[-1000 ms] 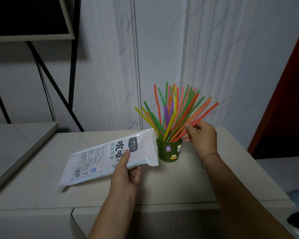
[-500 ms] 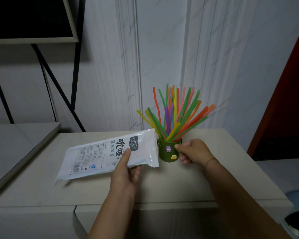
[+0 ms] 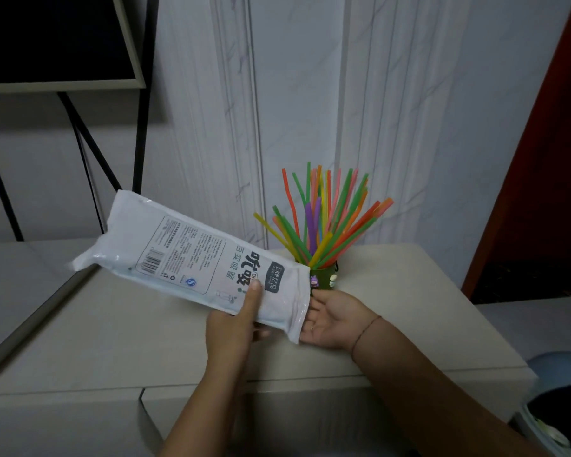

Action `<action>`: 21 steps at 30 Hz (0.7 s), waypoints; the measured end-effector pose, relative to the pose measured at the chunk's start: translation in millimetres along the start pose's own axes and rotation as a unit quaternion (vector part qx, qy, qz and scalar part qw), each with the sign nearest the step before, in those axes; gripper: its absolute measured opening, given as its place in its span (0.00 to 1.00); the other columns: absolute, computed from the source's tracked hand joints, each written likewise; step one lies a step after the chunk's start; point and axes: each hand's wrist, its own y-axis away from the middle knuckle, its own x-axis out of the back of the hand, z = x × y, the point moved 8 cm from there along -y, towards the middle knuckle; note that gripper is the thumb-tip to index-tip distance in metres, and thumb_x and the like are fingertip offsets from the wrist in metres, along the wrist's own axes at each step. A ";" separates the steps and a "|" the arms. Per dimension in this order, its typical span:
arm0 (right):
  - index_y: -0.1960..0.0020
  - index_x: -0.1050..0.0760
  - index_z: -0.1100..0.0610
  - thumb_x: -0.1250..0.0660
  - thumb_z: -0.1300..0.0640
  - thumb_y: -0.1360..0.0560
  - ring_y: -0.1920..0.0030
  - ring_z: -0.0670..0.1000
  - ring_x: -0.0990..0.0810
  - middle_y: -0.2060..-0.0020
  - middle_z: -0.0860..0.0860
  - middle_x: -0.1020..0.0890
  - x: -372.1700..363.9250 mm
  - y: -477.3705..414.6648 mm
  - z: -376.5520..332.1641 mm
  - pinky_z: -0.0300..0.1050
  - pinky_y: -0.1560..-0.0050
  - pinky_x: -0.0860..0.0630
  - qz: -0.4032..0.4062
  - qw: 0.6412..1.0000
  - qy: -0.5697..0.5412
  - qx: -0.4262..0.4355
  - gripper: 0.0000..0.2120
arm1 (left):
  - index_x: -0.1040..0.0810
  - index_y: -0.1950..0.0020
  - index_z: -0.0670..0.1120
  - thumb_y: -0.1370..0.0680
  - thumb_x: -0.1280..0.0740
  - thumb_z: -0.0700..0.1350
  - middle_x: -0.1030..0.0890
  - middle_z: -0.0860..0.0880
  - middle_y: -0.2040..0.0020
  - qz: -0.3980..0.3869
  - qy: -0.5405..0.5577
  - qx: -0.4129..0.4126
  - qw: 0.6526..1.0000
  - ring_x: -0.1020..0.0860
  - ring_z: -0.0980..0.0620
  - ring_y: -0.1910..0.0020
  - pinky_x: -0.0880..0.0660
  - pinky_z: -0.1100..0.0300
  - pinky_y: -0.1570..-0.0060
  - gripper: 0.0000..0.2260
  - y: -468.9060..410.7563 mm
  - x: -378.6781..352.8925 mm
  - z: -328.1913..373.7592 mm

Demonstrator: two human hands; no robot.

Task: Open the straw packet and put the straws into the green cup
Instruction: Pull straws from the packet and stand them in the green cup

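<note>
Probably light, limp and slippery, the straw packet [image 3: 192,258] is gripped near its mouth by the left hand [image 3: 234,324]; the right hand [image 3: 330,319] lies open-palmed beside that end.

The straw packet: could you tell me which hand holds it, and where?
The left hand grips the straw packet near its lower end, thumb on the printed side.
</note>
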 end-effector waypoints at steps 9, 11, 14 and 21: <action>0.61 0.19 0.66 0.40 0.61 0.23 0.63 0.59 0.17 0.68 0.60 0.16 -13.8 1.1 2.3 0.54 0.65 0.21 -0.029 1.000 -0.010 0.003 0.15 | 0.20 0.53 0.49 0.31 0.24 0.38 0.14 0.54 0.58 -0.068 -0.023 0.008 0.997 0.16 0.55 0.61 0.20 0.61 0.66 0.11 3.9 -1.8 6.4; 0.57 0.22 0.65 0.39 0.60 0.23 0.59 0.57 0.20 0.62 0.59 0.17 -6.9 -0.2 2.2 0.53 0.60 0.24 0.012 1.000 -0.005 0.005 0.10 | 0.20 0.54 0.49 0.32 0.24 0.37 0.14 0.55 0.61 -0.055 -0.034 -0.010 0.998 0.17 0.58 0.66 0.20 0.62 0.67 0.10 2.1 3.4 9.4; 0.60 0.25 0.62 0.40 0.58 0.23 0.57 0.56 0.21 0.58 0.59 0.19 -2.9 -0.5 1.6 0.53 0.55 0.25 0.030 0.999 0.018 0.005 0.11 | 0.19 0.58 0.47 0.32 0.24 0.37 0.15 0.54 0.66 -0.029 -0.042 -0.024 0.998 0.21 0.58 0.73 0.21 0.63 0.70 0.08 -1.3 10.7 11.2; 0.57 0.26 0.62 0.41 0.58 0.22 0.59 0.57 0.19 0.61 0.58 0.17 -6.8 -0.9 2.2 0.54 0.63 0.24 0.009 1.000 0.008 0.005 0.09 | 0.18 0.57 0.45 0.32 0.23 0.40 0.17 0.50 0.69 0.006 -0.046 -0.042 0.998 0.26 0.57 0.77 0.26 0.64 0.76 0.07 -5.9 17.8 12.8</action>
